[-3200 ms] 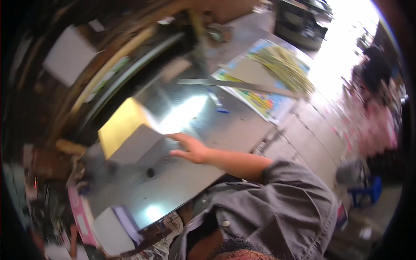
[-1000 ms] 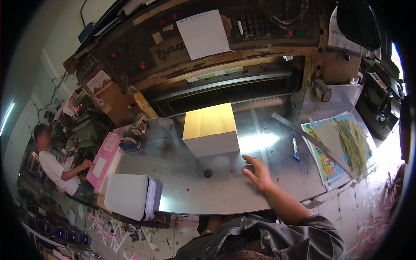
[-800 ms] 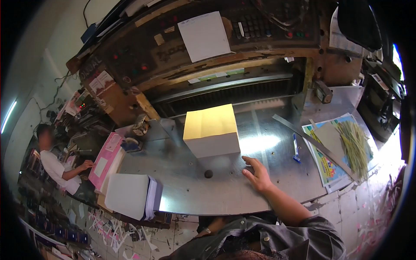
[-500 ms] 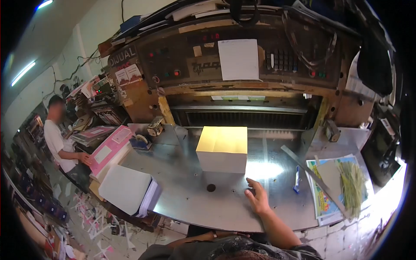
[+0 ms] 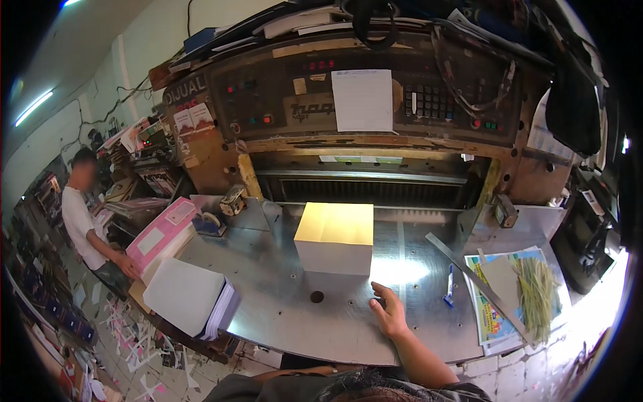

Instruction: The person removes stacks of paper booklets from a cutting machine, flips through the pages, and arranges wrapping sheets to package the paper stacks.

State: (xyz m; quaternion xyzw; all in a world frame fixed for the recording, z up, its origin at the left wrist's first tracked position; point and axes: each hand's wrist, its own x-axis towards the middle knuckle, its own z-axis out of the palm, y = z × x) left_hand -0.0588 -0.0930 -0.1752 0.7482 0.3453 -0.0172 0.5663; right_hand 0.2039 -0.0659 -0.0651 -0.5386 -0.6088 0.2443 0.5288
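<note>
A tall block of stacked paper with a yellow top sheet and pale sides stands on the metal table of a paper cutting machine. Just below its front right corner is my right hand, open, thumb apart from the fingers, holding nothing. A small gap seems to separate the fingertips from the stack. My left forearm lies along the bottom edge of the view; the left hand itself is hidden.
At left sit a white paper stack and a pink-covered stack, touched by another person. To the right lie a blue-and-white cutter knife, a metal ruler, printed sheets and a bundle of strips. The control panel spans the back.
The view has shifted slightly, so the scene sits a little further left and lower. The panel's red digits differ. My right hand stays open near the stack's corner.
</note>
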